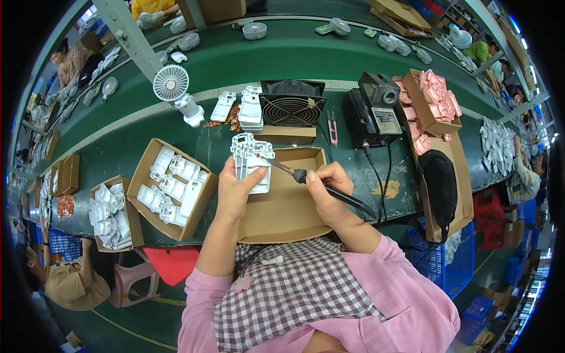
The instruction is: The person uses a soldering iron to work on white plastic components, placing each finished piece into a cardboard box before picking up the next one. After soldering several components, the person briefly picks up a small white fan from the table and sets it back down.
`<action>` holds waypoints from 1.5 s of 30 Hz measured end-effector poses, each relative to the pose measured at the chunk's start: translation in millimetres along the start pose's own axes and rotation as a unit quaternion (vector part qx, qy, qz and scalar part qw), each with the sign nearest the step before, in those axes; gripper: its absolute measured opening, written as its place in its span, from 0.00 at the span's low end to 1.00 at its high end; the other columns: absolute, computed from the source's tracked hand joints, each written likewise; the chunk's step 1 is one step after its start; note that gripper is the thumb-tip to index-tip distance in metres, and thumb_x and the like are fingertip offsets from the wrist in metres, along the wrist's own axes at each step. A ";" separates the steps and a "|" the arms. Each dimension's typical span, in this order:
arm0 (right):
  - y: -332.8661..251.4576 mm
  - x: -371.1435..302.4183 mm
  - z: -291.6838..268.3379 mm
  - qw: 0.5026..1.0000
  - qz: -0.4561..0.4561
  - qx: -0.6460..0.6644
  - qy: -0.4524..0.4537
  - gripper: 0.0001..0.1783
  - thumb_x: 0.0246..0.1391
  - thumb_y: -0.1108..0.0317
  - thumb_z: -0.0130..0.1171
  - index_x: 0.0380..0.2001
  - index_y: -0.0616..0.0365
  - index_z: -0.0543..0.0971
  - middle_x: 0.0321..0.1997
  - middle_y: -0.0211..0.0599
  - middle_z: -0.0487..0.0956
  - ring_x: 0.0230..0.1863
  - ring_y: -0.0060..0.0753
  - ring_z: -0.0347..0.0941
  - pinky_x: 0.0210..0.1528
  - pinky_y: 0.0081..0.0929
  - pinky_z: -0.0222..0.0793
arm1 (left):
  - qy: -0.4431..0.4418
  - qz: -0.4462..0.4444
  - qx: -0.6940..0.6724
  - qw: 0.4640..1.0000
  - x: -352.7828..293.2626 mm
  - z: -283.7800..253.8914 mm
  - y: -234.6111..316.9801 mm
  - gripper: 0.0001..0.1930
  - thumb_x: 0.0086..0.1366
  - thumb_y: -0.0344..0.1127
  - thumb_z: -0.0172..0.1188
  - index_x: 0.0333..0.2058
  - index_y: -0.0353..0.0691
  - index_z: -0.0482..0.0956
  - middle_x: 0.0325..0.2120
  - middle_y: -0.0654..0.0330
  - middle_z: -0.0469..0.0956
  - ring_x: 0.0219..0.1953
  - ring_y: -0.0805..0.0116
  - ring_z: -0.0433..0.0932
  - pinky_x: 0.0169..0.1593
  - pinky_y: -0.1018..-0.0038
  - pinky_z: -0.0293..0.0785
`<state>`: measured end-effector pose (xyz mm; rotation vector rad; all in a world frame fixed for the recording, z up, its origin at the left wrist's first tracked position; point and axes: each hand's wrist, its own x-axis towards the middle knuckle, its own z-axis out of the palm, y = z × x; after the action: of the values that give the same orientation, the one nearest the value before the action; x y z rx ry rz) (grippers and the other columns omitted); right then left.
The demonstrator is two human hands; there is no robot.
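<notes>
My left hand (236,187) grips a white plastic housing (242,147) by its side, the thumb pressed on its front. A second white piece seems to lie behind it in the same grip. In my right hand (331,197) is a soldering iron (300,175), held like a pen. The iron's tip points left and meets, or nearly meets, the housing near its middle; contact is too small to tell. Both hands are over an open shallow cardboard tray (282,226) in front of me.
Left stand cardboard boxes of white housings (170,185). Ahead are a small white fan (172,85), stacked white housings (251,106), a black square fan (291,103) and tweezers (333,128). Right are a black soldering station (374,112), its cables, pink parts (432,97) and a black pouch (438,188).
</notes>
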<state>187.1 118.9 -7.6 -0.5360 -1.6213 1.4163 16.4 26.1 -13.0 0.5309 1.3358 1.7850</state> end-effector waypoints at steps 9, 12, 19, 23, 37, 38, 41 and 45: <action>-0.7 0.3 0.9 1.000 0.001 -0.012 0.000 0.09 0.54 0.74 0.58 0.25 0.58 0.68 0.23 0.25 0.70 0.23 0.09 0.60 0.26 0.13 0.59 | 0.003 0.007 -0.001 1.000 -0.6 1.4 1.0 0.17 0.55 0.26 0.64 0.43 0.36 0.72 0.36 0.61 0.78 0.35 0.77 0.76 0.41 0.79 0.73; -1.3 0.2 1.6 1.000 0.004 -0.008 0.003 0.09 0.54 0.74 0.58 0.25 0.58 0.68 0.23 0.25 0.71 0.23 0.09 0.61 0.26 0.13 0.59 | 0.006 0.009 0.000 1.000 -0.7 1.1 -0.1 0.18 0.54 0.27 0.65 0.43 0.36 0.72 0.36 0.61 0.78 0.35 0.77 0.76 0.40 0.79 0.73; 2.6 0.2 0.5 1.000 0.004 -0.009 0.002 0.09 0.54 0.74 0.58 0.25 0.59 0.68 0.23 0.26 0.71 0.23 0.09 0.61 0.26 0.12 0.59 | 0.014 0.008 -0.001 1.000 -1.0 1.0 -1.1 0.19 0.53 0.27 0.66 0.44 0.35 0.71 0.36 0.61 0.78 0.35 0.77 0.76 0.40 0.79 0.73; 3.8 0.5 0.3 1.000 0.000 -0.008 0.004 0.08 0.54 0.75 0.58 0.25 0.59 0.68 0.23 0.26 0.72 0.23 0.09 0.61 0.26 0.12 0.59 | 0.012 0.000 0.001 1.000 -1.5 1.3 1.0 0.20 0.53 0.26 0.65 0.45 0.35 0.71 0.37 0.61 0.77 0.37 0.76 0.77 0.42 0.78 0.73; 1.1 0.6 2.5 1.000 0.007 0.014 0.009 0.08 0.54 0.75 0.57 0.26 0.59 0.68 0.23 0.26 0.71 0.23 0.10 0.61 0.26 0.12 0.59 | -0.001 -0.009 0.010 1.000 -0.9 -0.4 -1.0 0.20 0.53 0.24 0.65 0.46 0.35 0.71 0.38 0.60 0.78 0.38 0.74 0.77 0.44 0.78 0.73; 0.6 0.8 2.5 1.000 0.007 0.014 0.008 0.08 0.54 0.75 0.57 0.26 0.59 0.68 0.23 0.26 0.71 0.23 0.10 0.61 0.26 0.12 0.59 | 0.000 -0.001 0.015 1.000 -1.1 0.5 -1.0 0.20 0.53 0.25 0.65 0.45 0.35 0.70 0.37 0.60 0.77 0.37 0.76 0.77 0.43 0.79 0.73; 0.0 1.1 1.9 1.000 0.006 -0.003 0.004 0.08 0.54 0.75 0.57 0.26 0.59 0.68 0.23 0.26 0.72 0.23 0.09 0.61 0.26 0.12 0.59 | -0.002 0.004 0.019 1.000 -1.6 1.7 -0.3 0.20 0.53 0.26 0.64 0.45 0.35 0.70 0.37 0.61 0.77 0.37 0.77 0.76 0.42 0.80 0.73; 0.3 1.4 2.0 1.000 0.012 -0.005 0.002 0.08 0.55 0.75 0.57 0.26 0.59 0.68 0.23 0.26 0.72 0.23 0.09 0.62 0.25 0.12 0.59 | -0.002 0.003 0.026 1.000 -0.8 -0.1 -2.2 0.20 0.53 0.26 0.65 0.45 0.34 0.70 0.37 0.61 0.77 0.37 0.78 0.76 0.42 0.80 0.73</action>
<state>184.7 118.9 -7.3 -0.5646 -1.6237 1.4239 17.6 25.6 -15.0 0.5672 1.3811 1.7576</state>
